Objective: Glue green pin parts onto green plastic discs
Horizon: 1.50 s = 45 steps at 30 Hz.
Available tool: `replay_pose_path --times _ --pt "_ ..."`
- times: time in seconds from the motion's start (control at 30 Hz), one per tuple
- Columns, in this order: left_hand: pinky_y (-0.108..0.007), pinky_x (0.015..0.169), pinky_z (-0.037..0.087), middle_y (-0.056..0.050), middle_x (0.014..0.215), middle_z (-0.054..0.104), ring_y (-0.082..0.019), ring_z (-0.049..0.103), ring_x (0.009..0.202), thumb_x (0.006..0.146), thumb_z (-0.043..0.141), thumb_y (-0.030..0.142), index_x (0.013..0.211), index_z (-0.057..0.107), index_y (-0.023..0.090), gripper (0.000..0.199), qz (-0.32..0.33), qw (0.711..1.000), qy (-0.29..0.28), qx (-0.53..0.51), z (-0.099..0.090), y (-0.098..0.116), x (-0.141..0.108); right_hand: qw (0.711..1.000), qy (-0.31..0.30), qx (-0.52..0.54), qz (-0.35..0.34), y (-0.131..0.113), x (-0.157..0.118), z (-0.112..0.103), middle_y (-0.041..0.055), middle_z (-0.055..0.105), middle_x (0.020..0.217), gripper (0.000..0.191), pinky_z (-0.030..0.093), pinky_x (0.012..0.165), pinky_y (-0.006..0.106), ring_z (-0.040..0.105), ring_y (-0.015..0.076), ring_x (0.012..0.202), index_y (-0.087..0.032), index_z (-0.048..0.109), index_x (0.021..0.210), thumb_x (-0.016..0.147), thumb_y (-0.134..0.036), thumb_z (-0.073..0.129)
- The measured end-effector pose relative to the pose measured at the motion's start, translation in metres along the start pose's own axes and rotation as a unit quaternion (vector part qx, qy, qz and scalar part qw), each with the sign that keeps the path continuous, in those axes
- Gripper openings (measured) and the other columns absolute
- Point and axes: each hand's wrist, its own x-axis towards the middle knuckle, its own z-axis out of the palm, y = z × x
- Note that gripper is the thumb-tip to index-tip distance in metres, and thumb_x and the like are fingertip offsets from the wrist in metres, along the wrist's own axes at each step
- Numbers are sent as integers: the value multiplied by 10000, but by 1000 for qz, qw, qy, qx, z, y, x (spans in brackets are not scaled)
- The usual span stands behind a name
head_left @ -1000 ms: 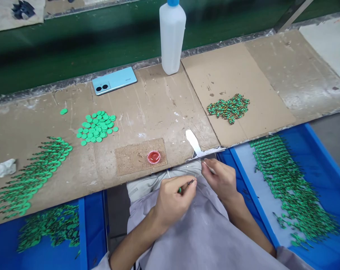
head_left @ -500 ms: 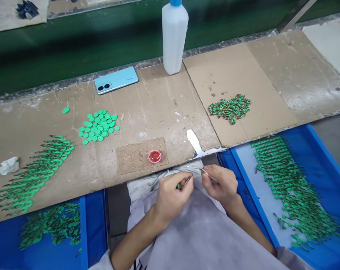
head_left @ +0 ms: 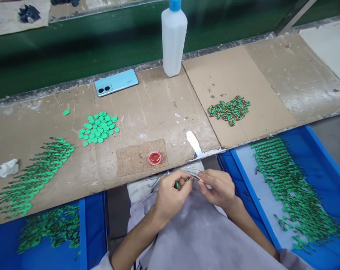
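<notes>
Above my lap, just off the table's front edge, my left hand [head_left: 172, 195] pinches a small dark piece with a green round base [head_left: 176, 185]. My right hand [head_left: 218, 188] is closed on a thin pale stick [head_left: 197, 178], its tip meeting the dark piece between the hands. Fingers cover most of both items. Nearest on the table is a small round dish of red liquid [head_left: 154, 158], set on a brown patch of board [head_left: 130, 161].
Left on the table are green discs [head_left: 98, 129], rows of green-based pieces [head_left: 40, 172] and crumpled tissue [head_left: 6, 168]. A phone [head_left: 116, 82] and white bottle [head_left: 174, 41] stand behind. Small green-gold parts [head_left: 230, 109] lie right. Blue trays [head_left: 93, 228] [head_left: 327, 161] flank my lap.
My right hand has moved left toward my left hand, bringing the stick's tip to the dark piece. My left hand stays nearly in place. The view has shifted slightly.
</notes>
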Motion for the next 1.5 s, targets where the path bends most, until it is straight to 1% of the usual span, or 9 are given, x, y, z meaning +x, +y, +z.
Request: replay_pose_path --times 0.13,0.23,0.33,0.47,0.77,0.93,1.13,1.3,1.5 --pt "-224 515 324 75 522 433 -81 394 502 870 648 219 695 653 168 182 4 1000 -11 -1 -2 1 0 999 5 -28 39 -1 4 2 12 718 704 139 499 494 244 666 149 524 -197 656 1048 975 -81 628" --pt "-227 513 321 75 518 437 -83 393 498 871 656 244 716 671 166 175 -10 1000 -16 -2 -3 0 0 999 30 -15 21 -1 2 2 32 741 751 120 545 546 249 707 167 588 -205 631 1095 1007 -130 600" --pt "-230 511 318 72 520 442 -84 387 498 868 658 255 697 659 168 192 -20 1000 -16 -1 -4 -1 1 1000 0 3 0 -2 2 2 7 724 722 56 550 557 235 692 149 572 -221 623 1066 1031 -188 595" --pt "-233 519 330 66 523 461 -87 402 498 878 654 262 722 691 166 187 -12 1000 -26 -8 -6 0 1 999 4 -23 37 1 2 3 23 716 711 121 503 511 252 661 152 537 -194 639 1056 993 -92 622" --pt "-235 520 344 49 532 493 -97 416 506 893 646 278 731 702 165 205 -16 999 -31 -3 -9 0 0 999 -10 -23 21 5 2 4 9 706 688 89 482 502 237 658 139 530 -193 658 1049 994 -127 635" --pt "-240 515 337 39 544 519 -102 429 513 909 642 292 740 710 161 224 -22 999 -43 -5 -9 -4 1 1000 5 2 -8 4 1 5 21 739 727 73 555 570 247 703 159 583 -216 636 1070 1014 -187 599" --pt "-247 511 361 28 544 553 -113 482 496 936 630 321 798 744 159 242 -24 998 -66 -10 -12 -2 0 999 5 -22 28 5 4 4 11 715 692 108 503 508 245 669 148 533 -200 657 1066 997 -130 612" --pt "-232 512 336 52 544 494 -97 429 510 902 650 272 761 714 166 187 -20 999 -23 34 -10 -3 2 999 -16 18 -22 0 6 1 17 738 733 64 555 556 247 697 148 580 -219 644 1039 1030 -206 581" --pt "-223 523 345 69 540 485 -92 440 515 862 692 270 721 659 181 170 -21 999 4 49 -6 -5 0 1000 8 -8 27 3 5 2 12 717 701 162 498 494 252 664 156 524 -194 662 1092 962 -100 636"
